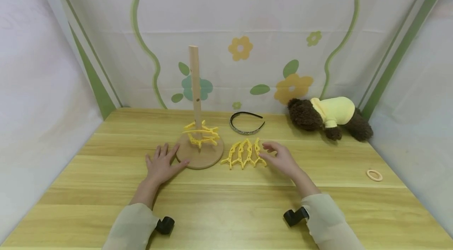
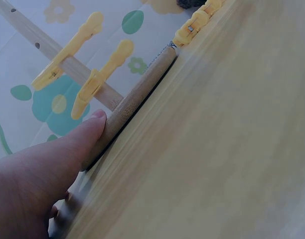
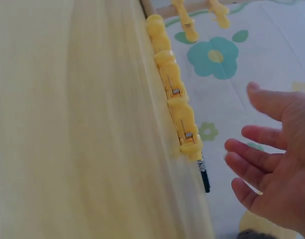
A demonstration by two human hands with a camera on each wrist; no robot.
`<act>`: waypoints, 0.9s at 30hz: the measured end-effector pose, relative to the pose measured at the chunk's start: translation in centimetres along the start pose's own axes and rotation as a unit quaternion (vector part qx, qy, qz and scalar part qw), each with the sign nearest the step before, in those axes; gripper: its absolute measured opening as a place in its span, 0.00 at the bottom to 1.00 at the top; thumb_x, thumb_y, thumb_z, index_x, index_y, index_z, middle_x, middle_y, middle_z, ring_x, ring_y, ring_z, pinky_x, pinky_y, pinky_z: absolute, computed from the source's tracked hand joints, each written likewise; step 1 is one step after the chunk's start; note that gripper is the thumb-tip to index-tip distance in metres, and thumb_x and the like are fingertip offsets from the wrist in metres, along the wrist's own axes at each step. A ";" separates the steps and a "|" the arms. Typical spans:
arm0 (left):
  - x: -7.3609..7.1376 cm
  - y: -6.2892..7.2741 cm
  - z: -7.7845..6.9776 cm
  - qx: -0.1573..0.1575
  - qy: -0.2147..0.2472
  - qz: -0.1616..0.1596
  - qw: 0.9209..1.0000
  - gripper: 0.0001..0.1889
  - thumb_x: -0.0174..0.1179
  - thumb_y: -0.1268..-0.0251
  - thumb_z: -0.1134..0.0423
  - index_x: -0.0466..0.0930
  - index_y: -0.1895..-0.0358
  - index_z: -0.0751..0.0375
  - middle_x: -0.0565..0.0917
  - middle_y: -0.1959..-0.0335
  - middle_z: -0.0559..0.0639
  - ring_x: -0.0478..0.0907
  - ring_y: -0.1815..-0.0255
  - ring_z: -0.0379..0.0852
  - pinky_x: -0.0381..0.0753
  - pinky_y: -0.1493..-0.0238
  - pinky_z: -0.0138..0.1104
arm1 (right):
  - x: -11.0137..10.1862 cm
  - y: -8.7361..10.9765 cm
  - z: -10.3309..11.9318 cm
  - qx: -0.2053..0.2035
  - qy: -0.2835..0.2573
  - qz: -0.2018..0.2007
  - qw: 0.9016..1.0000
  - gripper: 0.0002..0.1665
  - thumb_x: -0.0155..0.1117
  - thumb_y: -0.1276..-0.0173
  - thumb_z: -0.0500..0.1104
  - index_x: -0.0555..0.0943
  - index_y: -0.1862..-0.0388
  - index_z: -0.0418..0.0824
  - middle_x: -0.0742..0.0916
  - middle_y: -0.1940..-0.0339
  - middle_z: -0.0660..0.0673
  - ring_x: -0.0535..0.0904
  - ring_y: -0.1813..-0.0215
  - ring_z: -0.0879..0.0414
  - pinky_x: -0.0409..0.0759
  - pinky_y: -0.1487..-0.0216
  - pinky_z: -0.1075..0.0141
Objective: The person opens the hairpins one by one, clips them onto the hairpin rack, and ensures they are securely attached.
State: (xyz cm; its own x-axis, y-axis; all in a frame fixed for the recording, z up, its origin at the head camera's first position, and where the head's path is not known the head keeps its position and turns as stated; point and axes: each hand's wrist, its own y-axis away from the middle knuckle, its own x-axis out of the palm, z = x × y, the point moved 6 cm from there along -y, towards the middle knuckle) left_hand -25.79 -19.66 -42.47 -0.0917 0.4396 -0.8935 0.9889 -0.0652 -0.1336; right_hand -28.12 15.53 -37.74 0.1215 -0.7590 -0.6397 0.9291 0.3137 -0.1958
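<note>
My left hand [image 1: 162, 166] lies spread at the left of a round wooden base [image 1: 209, 160], its thumb on the base's rim. From that base rises a wooden post [image 1: 195, 81], with yellow hair clips [image 2: 87, 40] attached around its lower part. Several more yellow hair clips [image 1: 242, 155] stand in a row on the table, right of the base; their metal springs show in the right wrist view. Beside the rightmost clip hovers my right hand [image 1: 281, 159], fingers loosely bent and thumb apart from them, with nothing held.
Behind the row of clips lies a black headband [image 1: 244, 132] with a glittery band. A brown plush toy [image 1: 304, 115] in a yellow shirt lies at the back right. Toward the right edge of the wooden table [image 1: 226, 210] is a small pale ring [image 1: 374, 175].
</note>
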 end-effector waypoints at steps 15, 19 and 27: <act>0.1 0.1 0.2 -0.002 -0.004 0.000 1.000 0.43 0.43 0.51 0.30 0.54 0.35 0.54 0.48 0.36 0.66 0.38 0.37 0.66 0.27 0.52 0.64 | 1.5 1.3 -4.0 0.033 -0.005 -0.053 0.998 0.13 0.63 0.45 0.37 0.78 0.61 0.32 0.81 0.68 0.44 0.75 0.66 0.53 0.73 0.64 0.62; 0.0 0.1 0.1 0.000 -0.003 -0.002 1.000 0.43 0.44 0.51 0.31 0.54 0.35 0.54 0.49 0.36 0.66 0.39 0.38 0.67 0.28 0.52 0.64 | 1.2 1.4 -4.0 0.039 0.015 -0.075 0.996 0.08 0.60 0.44 0.35 0.80 0.65 0.34 0.81 0.71 0.46 0.74 0.69 0.55 0.72 0.68 0.63; 0.0 0.0 -0.1 0.000 0.003 0.000 1.000 0.42 0.45 0.51 0.31 0.54 0.35 0.54 0.48 0.36 0.66 0.38 0.37 0.66 0.27 0.52 0.64 | -0.1 1.4 -4.7 0.072 0.036 -0.116 0.990 0.08 0.59 0.43 0.35 0.81 0.65 0.33 0.82 0.70 0.43 0.74 0.69 0.54 0.71 0.69 0.63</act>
State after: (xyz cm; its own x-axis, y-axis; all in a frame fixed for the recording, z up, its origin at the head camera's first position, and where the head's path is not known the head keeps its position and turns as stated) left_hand -25.80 -19.58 -42.44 -0.0912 0.4444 -0.8912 0.9889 -0.0650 -0.1337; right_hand -28.47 18.75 -41.41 -0.1208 -0.7568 -0.6424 0.9699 0.0479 -0.2388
